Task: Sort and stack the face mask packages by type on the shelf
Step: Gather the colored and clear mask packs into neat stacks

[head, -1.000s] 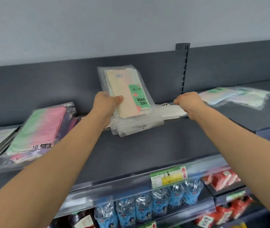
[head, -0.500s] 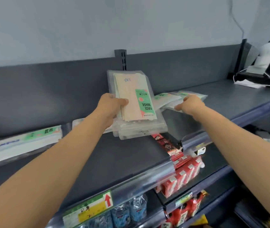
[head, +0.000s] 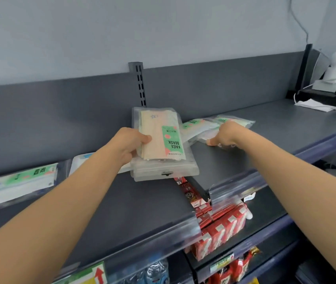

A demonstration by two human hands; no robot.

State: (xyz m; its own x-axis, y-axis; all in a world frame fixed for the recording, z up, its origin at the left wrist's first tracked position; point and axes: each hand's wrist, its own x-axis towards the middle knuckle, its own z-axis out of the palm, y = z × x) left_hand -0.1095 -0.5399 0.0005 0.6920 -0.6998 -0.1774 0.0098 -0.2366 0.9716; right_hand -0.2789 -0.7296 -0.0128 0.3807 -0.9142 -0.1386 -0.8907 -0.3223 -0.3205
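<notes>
Mask stack [head: 159,144] between shelved packs [head: 17,179], red cartons [head: 220,226] below.

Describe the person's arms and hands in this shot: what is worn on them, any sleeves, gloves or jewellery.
Both forearms are bare from the frame's bottom edge to the fingers; no sleeve enters the picture. The left hand and right hand wear no gloves. No watch, bracelet or ring shows on the visible sides of the wrists and fingers. No markings or coverings are visible on either arm.

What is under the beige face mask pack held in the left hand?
More clear plastic packages lie stacked beneath the beige pack, all gripped by the left hand. Their contents and count are unclear, since the top pack covers them.
</notes>
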